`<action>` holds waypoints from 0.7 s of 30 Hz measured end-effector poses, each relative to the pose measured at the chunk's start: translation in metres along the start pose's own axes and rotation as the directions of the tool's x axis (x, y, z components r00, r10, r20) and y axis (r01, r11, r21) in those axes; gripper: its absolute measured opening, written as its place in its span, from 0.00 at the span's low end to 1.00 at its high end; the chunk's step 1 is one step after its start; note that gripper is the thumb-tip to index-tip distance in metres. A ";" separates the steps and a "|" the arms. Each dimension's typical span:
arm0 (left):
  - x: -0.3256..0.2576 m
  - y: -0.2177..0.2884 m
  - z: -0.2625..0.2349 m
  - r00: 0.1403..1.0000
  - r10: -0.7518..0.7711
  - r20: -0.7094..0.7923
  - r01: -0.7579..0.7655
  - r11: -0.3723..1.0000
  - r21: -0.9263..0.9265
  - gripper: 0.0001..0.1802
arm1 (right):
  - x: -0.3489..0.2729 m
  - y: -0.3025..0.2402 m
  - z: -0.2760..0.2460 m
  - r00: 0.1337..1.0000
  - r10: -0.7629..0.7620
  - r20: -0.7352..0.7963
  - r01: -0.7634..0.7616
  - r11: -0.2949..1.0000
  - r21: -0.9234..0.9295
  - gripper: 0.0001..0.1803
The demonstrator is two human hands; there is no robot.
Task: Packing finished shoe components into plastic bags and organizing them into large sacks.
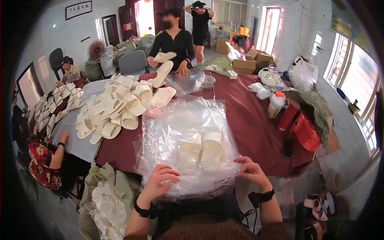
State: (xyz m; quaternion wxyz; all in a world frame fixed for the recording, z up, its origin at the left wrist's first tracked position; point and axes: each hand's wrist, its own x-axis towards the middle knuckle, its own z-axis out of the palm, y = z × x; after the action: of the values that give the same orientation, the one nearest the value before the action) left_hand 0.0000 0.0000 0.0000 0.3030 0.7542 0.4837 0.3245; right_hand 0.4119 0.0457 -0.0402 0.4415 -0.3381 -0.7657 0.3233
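Head view: a pair of cream, open-toed slide slippers (212,150) lies side by side at the near-middle of a wide table, on or inside a clear, glossy plastic bag (180,114); glare hides which. More clear film shows under it at the near edge.

Left hand (162,180): at the bag's near left side, back of hand upward, fingers together and loosely bent, pointing right toward the slippers. Cannot tell whether thumb and fingertips pinch film. Right hand (253,171): at the near right corner, wrist angled inward, index finger reaching left, thumb curled below; a pinch on the film cannot be confirmed. Both forearms rise from the lower edge, each with a dark wristband.

Beneath: dark red tablecloth (250,112). Left of the bag, a large heap of cream slides (114,104), with a pale pink slipper (164,96) at its right edge. Right side: a white bottle with an orange-red lid (276,105), a red cylinder (289,116), a shiny red plastic packet (308,132).

Across the table, a co-worker in black (172,42) holds a cream slipper (165,57).

Writing: a white, dark-framed plaque (78,10) on the far wall bears dark characters.
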 end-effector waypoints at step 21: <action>-0.010 0.000 0.021 0.874 -0.485 -0.041 0.450 0.838 -0.310 0.30 | -0.012 -0.022 0.016 0.793 0.594 0.138 -0.596 0.709 0.377 0.28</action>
State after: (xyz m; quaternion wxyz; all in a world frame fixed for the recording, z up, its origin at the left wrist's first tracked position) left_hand 0.0131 -0.0119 -0.0148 0.4515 0.5399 0.6171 0.3518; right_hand 0.3975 0.0210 -0.0349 0.3710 -0.4675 -0.5340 0.5988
